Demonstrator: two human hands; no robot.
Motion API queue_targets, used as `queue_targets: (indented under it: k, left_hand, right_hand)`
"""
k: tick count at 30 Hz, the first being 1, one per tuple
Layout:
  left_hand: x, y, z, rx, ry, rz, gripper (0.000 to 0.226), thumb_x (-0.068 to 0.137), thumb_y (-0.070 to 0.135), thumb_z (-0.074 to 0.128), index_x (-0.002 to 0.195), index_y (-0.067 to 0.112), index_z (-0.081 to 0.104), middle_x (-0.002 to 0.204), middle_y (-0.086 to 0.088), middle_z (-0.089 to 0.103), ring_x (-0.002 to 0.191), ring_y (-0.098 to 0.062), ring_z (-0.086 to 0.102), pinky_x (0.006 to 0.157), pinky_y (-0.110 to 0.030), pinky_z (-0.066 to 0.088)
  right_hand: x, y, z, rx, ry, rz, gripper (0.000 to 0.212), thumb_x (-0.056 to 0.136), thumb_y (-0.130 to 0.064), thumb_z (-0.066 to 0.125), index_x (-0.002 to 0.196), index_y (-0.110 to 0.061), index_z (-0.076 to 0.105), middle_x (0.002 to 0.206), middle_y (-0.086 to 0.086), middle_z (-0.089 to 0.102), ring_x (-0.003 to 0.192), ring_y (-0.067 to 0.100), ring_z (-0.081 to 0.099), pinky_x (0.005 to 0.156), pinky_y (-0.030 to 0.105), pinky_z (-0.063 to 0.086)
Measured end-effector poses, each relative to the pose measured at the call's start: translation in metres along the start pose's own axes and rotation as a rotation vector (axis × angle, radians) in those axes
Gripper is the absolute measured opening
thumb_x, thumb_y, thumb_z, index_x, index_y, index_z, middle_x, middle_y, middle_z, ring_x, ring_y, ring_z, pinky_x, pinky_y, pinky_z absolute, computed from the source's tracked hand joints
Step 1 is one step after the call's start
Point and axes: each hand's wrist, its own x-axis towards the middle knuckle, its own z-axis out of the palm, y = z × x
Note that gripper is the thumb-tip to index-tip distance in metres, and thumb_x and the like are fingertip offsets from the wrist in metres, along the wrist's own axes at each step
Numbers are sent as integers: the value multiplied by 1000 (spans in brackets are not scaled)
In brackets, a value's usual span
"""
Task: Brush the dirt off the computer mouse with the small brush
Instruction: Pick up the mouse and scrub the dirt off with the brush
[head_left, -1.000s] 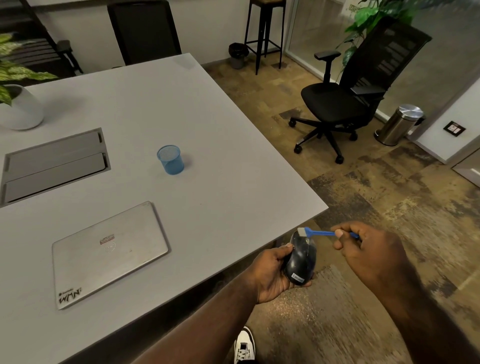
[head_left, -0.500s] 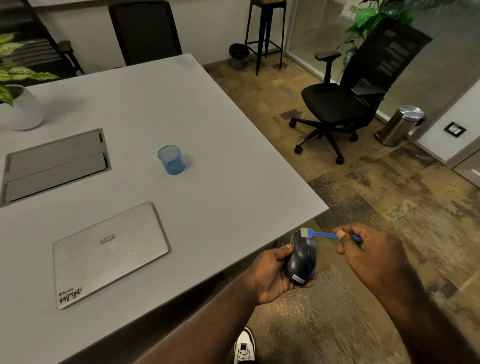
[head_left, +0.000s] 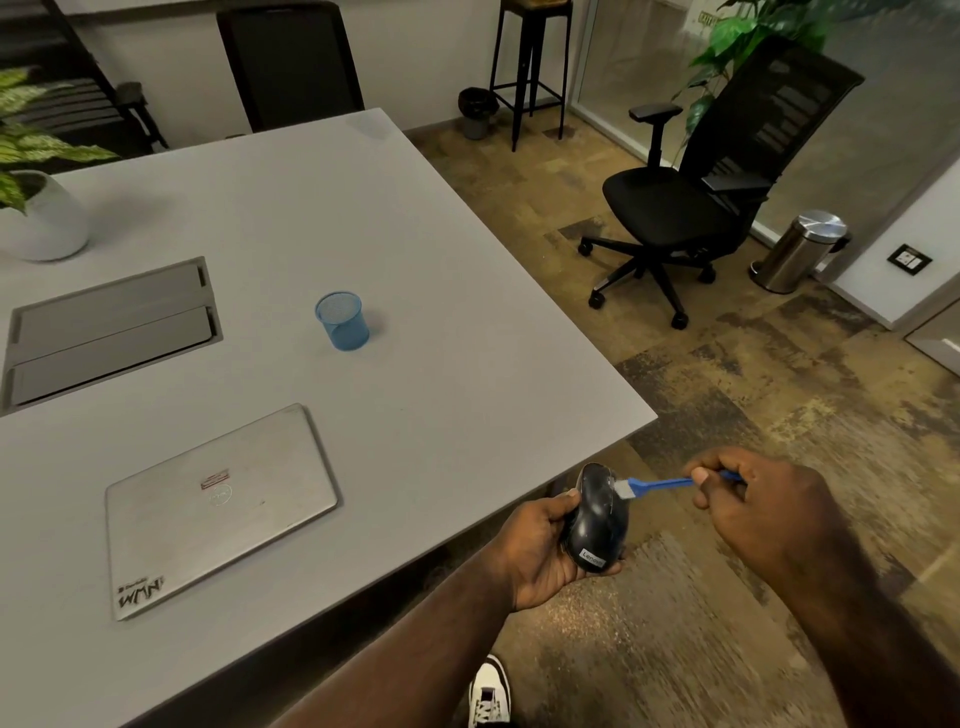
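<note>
My left hand (head_left: 535, 556) holds a black computer mouse (head_left: 597, 525) in the air, just off the grey table's near right edge, with its top facing up and a white label at its near end. My right hand (head_left: 758, 509) pinches the blue handle of a small brush (head_left: 660, 485). The brush's pale bristles rest on the upper right side of the mouse.
On the grey table (head_left: 415, 270) lie a closed silver laptop (head_left: 218, 506), a blue mesh cup (head_left: 342, 320), a recessed cable hatch (head_left: 109, 327) and a white plant pot (head_left: 44, 218). A black office chair (head_left: 696, 202) and a steel bin (head_left: 800, 252) stand on the carpet to the right.
The brush head has slid from the far tip of the mouse down onto its upper right side. Both hands stay in nearly the same place.
</note>
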Motion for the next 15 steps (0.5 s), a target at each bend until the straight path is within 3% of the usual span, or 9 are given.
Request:
queue_targets:
  k: [2,6,12,15]
  left_hand:
    - [0,0,-1,-4,1,-6,49,104,31,32,144,5,40,130,-25,51,100,-33,63,81,-41,58]
    - [3,0,-1,10,-1,12,47,103,32,34,140,6,47,126,-23,55,99,-31,64,86,-44,54]
    - [3,1,-4,2,4,13,46,103,32,34,139,6,48,126,-23,56,100,-32,64,88,-45,52]
    - [4,2,-3,3,13,8,48,103,33,34,140,5,47,126,-23,55,100,-31,64,91,-45,50]
  right_hand:
    - [0,-3,0,-22,47,-48,13,90,-17,62,93,-22,73,64,-10,67,45,-1,51,36,9,38]
    - [-1,-4,3,-64,-21,-82,14,88,-16,64,88,-27,73,64,-13,66,50,-1,55,43,9,32]
    - [2,-4,1,-52,42,-133,14,89,-15,63,93,-23,74,68,-13,67,54,-1,56,45,11,34]
    - [0,-7,4,-65,-40,-147,15,87,-14,65,87,-25,74,65,-12,66,46,-2,52,37,11,36]
